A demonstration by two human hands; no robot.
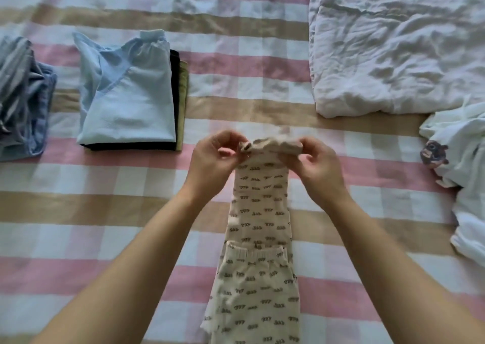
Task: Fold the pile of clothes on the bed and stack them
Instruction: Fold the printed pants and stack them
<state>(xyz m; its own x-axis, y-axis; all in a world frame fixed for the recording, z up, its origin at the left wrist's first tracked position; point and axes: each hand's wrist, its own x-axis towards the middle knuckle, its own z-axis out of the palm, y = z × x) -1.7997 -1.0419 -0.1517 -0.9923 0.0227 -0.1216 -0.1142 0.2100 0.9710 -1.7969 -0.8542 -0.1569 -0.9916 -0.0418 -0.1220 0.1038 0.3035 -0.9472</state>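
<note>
Checked bedsheet [131, 238] in pink, tan and white squares covers the whole bed, and that's my work surface. No brand tags or readable writing anywhere; the only print is tiny dark squiggles repeated all over the cream pants [258, 238] lying lengthwise in front of me. My left hand [212, 157] and right hand [315, 160] are each pinching the bunched far end of those pants, fingers curled in, lifting it a little off the sheet. Over to the left sits a folded stack [128, 94] with a light blue top above something black and something olive. Further left is a blue striped pile [23, 99]. A crumpled white duvet [393, 44] fills the upper right, and just below it at the right edge lies an unfolded white garment [467, 176] with a small cartoon patch [433, 152].
</note>
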